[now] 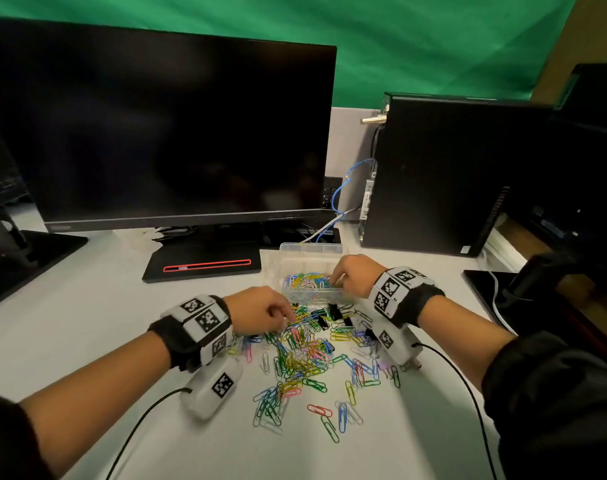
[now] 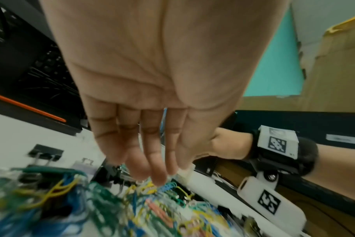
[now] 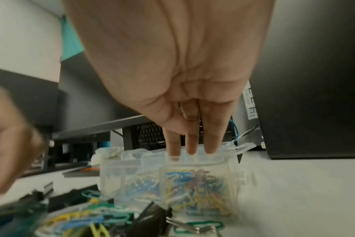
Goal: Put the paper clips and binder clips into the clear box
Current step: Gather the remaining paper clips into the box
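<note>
Right hand [image 1: 350, 273] hangs over the near compartment of the clear box [image 1: 312, 252], fingers [image 3: 191, 144] straight and pointing down just inside the rim, nothing visibly held, so released. Left hand [image 1: 260, 308] sits low at the far-left edge of the loose pile, fingertips [image 2: 158, 176] down among the clips; the wrist view shows the fingers nearly straight, the head view looks like a pinch, so I cannot tell if it grasps any.

Paper clips [image 1: 305, 362] lie partly in the box's near compartment, but most are spread on the white worktop [image 1: 87, 323] in front of it. Black binder clips [image 1: 335, 313] lie just beside the box's front wall, none seen inside.

Risks, as judgement:
- Box is light and clear, and the right hand works at its rim; a knock or a finger hooked on the wall could tip or slide it and spill what is inside.
- Clips tangle, so a pinch may lift a chain that drags others off or sheds some short of the box.
- Near compartment looks filled, far ones bare; more dropped there may overflow the rim.
- Stragglers at the near worktop edge could be swept off by a wrist camera [image 1: 212, 389] or its cable [image 1: 139, 431].
- Binder clips are easy to miss under the coloured heap.
</note>
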Demonstrator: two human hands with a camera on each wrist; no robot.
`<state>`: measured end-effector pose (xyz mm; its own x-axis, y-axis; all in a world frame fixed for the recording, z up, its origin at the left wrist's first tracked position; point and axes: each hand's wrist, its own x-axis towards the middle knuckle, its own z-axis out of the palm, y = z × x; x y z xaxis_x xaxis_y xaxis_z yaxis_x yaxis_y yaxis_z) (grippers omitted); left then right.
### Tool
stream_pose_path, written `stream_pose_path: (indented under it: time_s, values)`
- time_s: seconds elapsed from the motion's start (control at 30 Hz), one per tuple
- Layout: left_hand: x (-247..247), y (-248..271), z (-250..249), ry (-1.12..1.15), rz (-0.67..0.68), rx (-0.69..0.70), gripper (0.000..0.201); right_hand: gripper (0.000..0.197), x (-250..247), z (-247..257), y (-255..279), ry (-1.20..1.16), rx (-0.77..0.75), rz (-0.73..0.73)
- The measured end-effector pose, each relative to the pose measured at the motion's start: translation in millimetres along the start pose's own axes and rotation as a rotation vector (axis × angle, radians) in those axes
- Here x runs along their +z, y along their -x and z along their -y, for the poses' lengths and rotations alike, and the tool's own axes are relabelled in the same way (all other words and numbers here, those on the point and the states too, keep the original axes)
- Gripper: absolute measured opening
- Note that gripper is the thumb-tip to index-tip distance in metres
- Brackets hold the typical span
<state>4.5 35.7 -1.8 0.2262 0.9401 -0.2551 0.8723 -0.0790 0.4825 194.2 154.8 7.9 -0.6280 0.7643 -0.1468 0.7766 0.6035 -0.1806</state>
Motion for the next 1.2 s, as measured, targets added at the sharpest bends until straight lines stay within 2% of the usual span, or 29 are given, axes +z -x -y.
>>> stream_pose_path:
  time_s: [0.07,0.13,0.23,0.3,0.4,0.5,0.57,0.77,0.83,0.9,1.0,1.1,1.2]
  values:
    - [7,13,-1,-0.066,0.081,-0.021,0.032,0.032,-4,-3,14,-0.061,-0.025,-0.055]
    - [14,25,0,-0.072,0.142,-0.054,0.054,0.025,-4,-4,32,-0.084,-0.074,-0.073]
    - [23,40,4,-0.069,0.176,-0.085,0.081,0.021,2,-3,62,-0.060,-0.133,0.047]
    - [28,48,6,-0.103,0.204,-0.079,0.090,0.022,13,-3,79,-0.017,-0.155,0.133]
    - [36,56,3,-0.161,0.215,-0.070,0.094,0.043,30,0,99,0.007,-0.124,0.207]
    - [41,57,-7,-0.199,0.159,-0.050,0.090,0.066,40,5,109,0.039,-0.087,0.217]
    - [46,53,-13,-0.216,0.123,-0.045,0.087,0.065,43,10,111,0.042,-0.091,0.202]
    - [55,44,-31,-0.199,0.094,-0.017,0.073,0.038,52,29,114,-0.100,-0.176,0.178]
    - [56,45,-31,-0.198,0.083,-0.039,0.079,0.047,52,30,117,-0.087,-0.181,0.138]
    - [58,48,-28,-0.208,0.077,-0.057,0.093,0.072,53,29,122,-0.081,-0.139,0.118]
    - [61,49,-23,-0.229,0.115,-0.070,0.111,0.103,56,29,130,-0.020,-0.044,0.216]
    - [63,46,-25,-0.238,0.150,-0.095,0.116,0.106,64,33,127,-0.015,-0.019,0.247]
    - [68,45,-32,-0.252,0.146,-0.095,0.114,0.092,67,38,121,-0.144,-0.014,0.229]
